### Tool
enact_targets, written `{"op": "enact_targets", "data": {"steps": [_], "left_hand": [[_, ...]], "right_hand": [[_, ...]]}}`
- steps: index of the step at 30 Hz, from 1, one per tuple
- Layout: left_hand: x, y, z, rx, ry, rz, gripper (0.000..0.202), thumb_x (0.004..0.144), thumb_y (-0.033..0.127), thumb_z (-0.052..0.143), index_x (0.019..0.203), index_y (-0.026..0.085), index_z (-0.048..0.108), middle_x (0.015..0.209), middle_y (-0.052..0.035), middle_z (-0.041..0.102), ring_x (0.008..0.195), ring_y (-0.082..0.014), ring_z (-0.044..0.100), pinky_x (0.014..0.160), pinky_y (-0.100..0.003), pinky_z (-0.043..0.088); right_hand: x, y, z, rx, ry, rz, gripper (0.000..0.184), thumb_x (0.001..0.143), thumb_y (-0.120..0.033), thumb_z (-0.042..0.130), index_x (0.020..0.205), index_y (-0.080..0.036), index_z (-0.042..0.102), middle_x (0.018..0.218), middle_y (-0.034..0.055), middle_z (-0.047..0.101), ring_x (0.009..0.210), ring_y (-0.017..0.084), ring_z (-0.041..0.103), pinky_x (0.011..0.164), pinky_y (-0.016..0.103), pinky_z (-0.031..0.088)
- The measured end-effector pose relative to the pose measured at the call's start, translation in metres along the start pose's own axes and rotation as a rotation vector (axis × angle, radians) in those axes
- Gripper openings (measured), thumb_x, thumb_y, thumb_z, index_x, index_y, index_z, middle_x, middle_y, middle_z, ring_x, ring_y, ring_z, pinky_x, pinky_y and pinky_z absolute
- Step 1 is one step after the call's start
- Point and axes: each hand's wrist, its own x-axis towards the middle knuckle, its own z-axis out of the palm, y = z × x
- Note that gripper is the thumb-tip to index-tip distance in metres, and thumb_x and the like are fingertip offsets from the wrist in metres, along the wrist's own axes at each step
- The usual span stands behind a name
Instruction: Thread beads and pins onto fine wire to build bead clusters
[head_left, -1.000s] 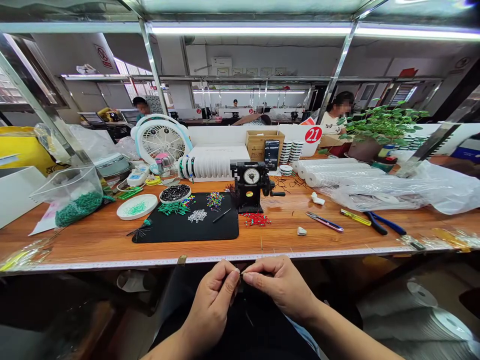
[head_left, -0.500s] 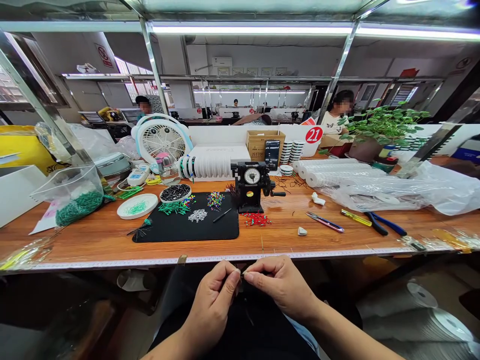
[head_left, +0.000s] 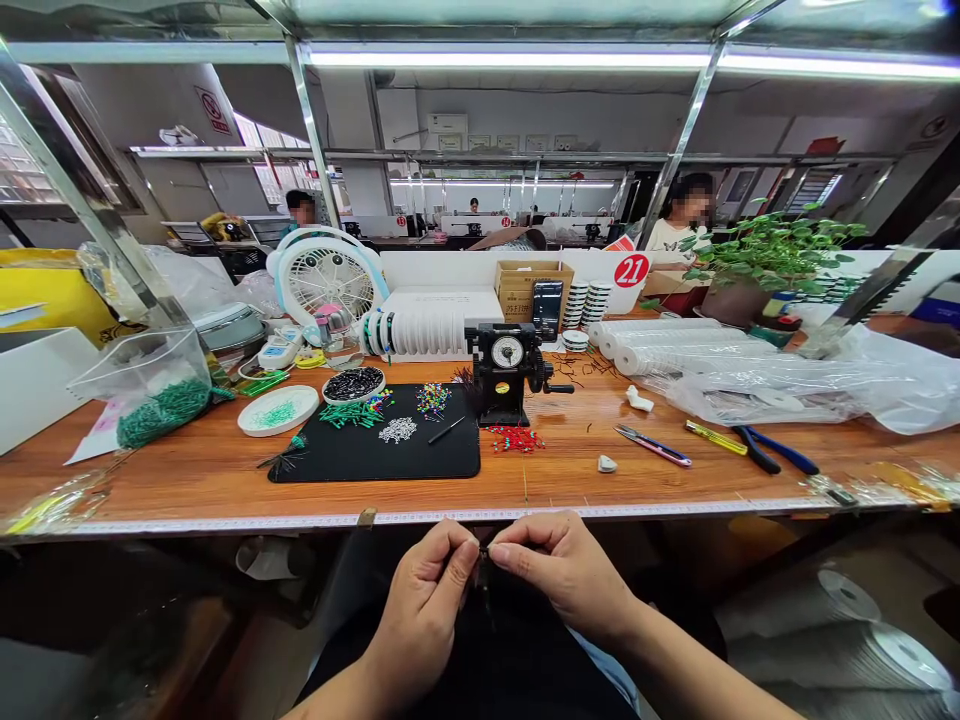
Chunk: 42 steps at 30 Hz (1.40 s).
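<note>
Just below the table's front edge, my left hand (head_left: 431,590) is closed in a pinch of thumb and forefinger. My right hand (head_left: 562,570) pinches the same way, its fingertips almost meeting the left ones. Between the fingertips sits a tiny dark piece (head_left: 484,551), too small to name. A faint thin strand seems to hang under it against my black clothing. Nearest on the tabletop are a black mat (head_left: 360,462) with small piles of green, white and coloured pieces, and a heap of little red pieces (head_left: 513,439).
Behind the mat stands a black hand-cranked machine (head_left: 504,375) with white spools (head_left: 420,333) on its shaft. Snips (head_left: 652,446), a yellow cutter (head_left: 716,437) and blue-handled pliers (head_left: 776,450) lie right. A fan (head_left: 330,280) and a white dish (head_left: 255,425) are left. Co-workers sit beyond.
Both hands keep their pinch at nearly the same spot, with slightly more of the dark piece showing between them. The camera view has shifted a little.
</note>
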Motion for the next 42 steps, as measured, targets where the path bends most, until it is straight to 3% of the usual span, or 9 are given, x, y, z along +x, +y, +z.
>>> {"op": "enact_targets", "data": {"steps": [10,13,17,20,24,30,33,37,42], "left_hand": [[-0.001,0.005,-0.005,-0.326,-0.065,-0.171,0.025,0.086,0.033,0.047,0.067,0.017,0.045,0.057,0.0038,0.039,0.053,-0.009,0.029,0.05,-0.023,0.024],[0.001,0.008,-0.007,-0.472,-0.093,-0.263,0.025,0.085,0.031,0.048,0.065,0.017,0.045,0.055,0.004,0.04,0.05,-0.0083,0.026,0.047,-0.023,0.019],[0.004,0.014,-0.009,-0.456,-0.092,-0.297,0.026,0.085,0.031,0.048,0.064,0.016,0.045,0.054,0.0034,0.042,0.049,-0.0079,0.026,0.047,-0.023,0.017],[0.007,0.019,-0.009,-0.293,-0.153,-0.28,0.027,0.086,0.036,0.046,0.067,0.017,0.047,0.056,0.0027,0.045,0.049,-0.0085,0.028,0.047,-0.023,0.019],[0.007,0.022,-0.006,0.132,-0.166,-0.081,0.03,0.087,0.037,0.043,0.064,0.018,0.046,0.06,0.0012,0.045,0.057,-0.0117,0.037,0.054,-0.025,0.028],[0.008,0.026,-0.008,0.575,-0.242,0.09,0.028,0.089,0.032,0.036,0.067,0.02,0.05,0.066,-0.0013,0.053,0.061,-0.0147,0.045,0.058,-0.026,0.032],[0.037,0.03,-0.022,0.738,-0.217,0.149,0.027,0.088,0.033,0.037,0.068,0.02,0.051,0.064,-0.0005,0.054,0.059,-0.015,0.046,0.056,-0.026,0.033],[0.099,0.026,-0.048,1.146,0.108,0.193,0.021,0.087,0.032,0.041,0.087,0.019,0.057,0.088,-0.0059,0.059,0.085,-0.0201,0.053,0.077,-0.031,0.038],[0.146,0.002,-0.053,1.221,0.14,0.123,0.016,0.08,0.027,0.052,0.089,0.015,0.058,0.095,-0.0114,0.056,0.096,-0.0265,0.051,0.083,-0.039,0.038]], "right_hand": [[-0.007,-0.007,-0.001,-0.204,0.031,-0.108,0.02,0.084,-0.03,0.056,0.075,-0.016,0.067,0.069,0.0028,0.065,0.064,0.015,0.055,0.06,0.025,0.042],[-0.01,-0.008,-0.008,-0.439,0.058,-0.211,0.021,0.089,-0.028,0.048,0.092,-0.017,0.065,0.082,0.0046,0.067,0.073,0.017,0.059,0.068,0.027,0.045],[-0.013,-0.014,-0.019,-0.794,0.285,-0.367,0.036,0.09,-0.028,0.046,0.124,-0.017,0.049,0.104,0.0113,0.061,0.094,0.025,0.056,0.082,0.037,0.042],[-0.016,-0.02,-0.014,-0.784,0.266,-0.422,0.042,0.083,-0.032,0.059,0.123,-0.02,0.051,0.114,0.0116,0.055,0.104,0.027,0.05,0.089,0.039,0.04],[-0.014,-0.015,0.002,-0.476,0.026,-0.249,0.02,0.083,-0.023,0.06,0.102,-0.024,0.062,0.091,0.0024,0.063,0.08,0.016,0.058,0.072,0.026,0.046],[-0.012,-0.004,0.002,-0.413,0.056,-0.148,0.015,0.086,-0.023,0.053,0.079,-0.02,0.066,0.068,0.0001,0.06,0.062,0.013,0.053,0.059,0.024,0.039],[-0.012,-0.005,-0.005,-0.281,0.043,-0.041,0.016,0.084,-0.027,0.055,0.073,-0.017,0.06,0.066,-0.0002,0.056,0.06,0.011,0.048,0.056,0.023,0.036],[-0.011,-0.002,-0.008,0.155,-0.067,0.193,0.03,0.081,-0.045,0.057,0.076,-0.016,0.05,0.057,-0.0059,0.043,0.041,0.004,0.03,0.038,0.018,0.019],[-0.01,0.005,-0.003,0.305,-0.099,0.266,0.037,0.079,-0.051,0.057,0.081,-0.017,0.045,0.066,-0.0023,0.055,0.034,0.002,0.031,0.03,0.016,0.014]]}}
